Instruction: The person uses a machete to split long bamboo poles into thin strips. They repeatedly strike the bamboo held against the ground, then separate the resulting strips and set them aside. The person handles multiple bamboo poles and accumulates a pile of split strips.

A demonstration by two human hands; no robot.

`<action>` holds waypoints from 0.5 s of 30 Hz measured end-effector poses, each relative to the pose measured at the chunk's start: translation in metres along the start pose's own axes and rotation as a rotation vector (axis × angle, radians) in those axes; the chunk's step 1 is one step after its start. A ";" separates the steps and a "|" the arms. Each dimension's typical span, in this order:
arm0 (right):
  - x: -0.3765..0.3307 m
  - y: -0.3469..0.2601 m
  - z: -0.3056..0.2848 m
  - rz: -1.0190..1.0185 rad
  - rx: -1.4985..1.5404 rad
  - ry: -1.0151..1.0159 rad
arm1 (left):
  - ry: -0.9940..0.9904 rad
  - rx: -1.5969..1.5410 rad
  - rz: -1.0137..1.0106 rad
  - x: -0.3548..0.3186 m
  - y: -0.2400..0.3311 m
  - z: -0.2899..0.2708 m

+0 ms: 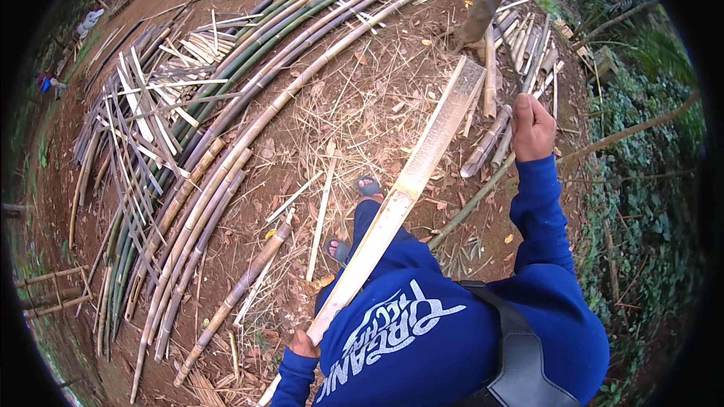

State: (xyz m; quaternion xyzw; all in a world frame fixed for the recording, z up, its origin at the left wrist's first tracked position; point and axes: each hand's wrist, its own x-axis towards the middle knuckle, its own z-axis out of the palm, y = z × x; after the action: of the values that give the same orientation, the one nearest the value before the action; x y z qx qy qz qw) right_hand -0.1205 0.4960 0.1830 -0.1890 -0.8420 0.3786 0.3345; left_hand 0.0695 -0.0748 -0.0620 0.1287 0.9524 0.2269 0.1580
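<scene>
A long split bamboo piece [440,132], pale on its inner face with a node partway along, slants from the lower left up past my legs toward the tree. Near its lower end, my left hand [304,345] is closed round its edge. My right hand [532,128] is raised to the right of the piece, apart from it, in a fist. Whatever that fist holds, if anything, is hidden. Behind and below the right fist runs a thin green pole [475,200]; I cannot tell whether the two touch.
Long bamboo poles [249,136] curve along the left, with a heap of split strips [154,98] over them. A tree trunk [490,0] stands at the far end, beside cut bamboo lengths [528,49]. A short pole [237,294] lies left of my feet. Green plants [641,249] border the right.
</scene>
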 end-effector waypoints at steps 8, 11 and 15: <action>-0.032 -0.065 0.008 -0.497 -0.842 -0.281 | 0.155 0.099 0.175 0.001 0.007 -0.023; -0.031 -0.042 0.003 -0.456 -0.864 -0.256 | 0.173 0.102 0.260 -0.001 0.004 -0.031; -0.021 0.000 -0.004 -0.389 -0.881 -0.249 | 0.219 0.012 0.257 -0.011 -0.008 -0.022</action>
State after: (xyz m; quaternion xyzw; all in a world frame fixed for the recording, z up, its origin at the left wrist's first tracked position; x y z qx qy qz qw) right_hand -0.1033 0.4861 0.1759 -0.1052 -0.9752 -0.0627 0.1842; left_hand 0.0703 -0.0940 -0.0445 0.2247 0.9410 0.2522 0.0221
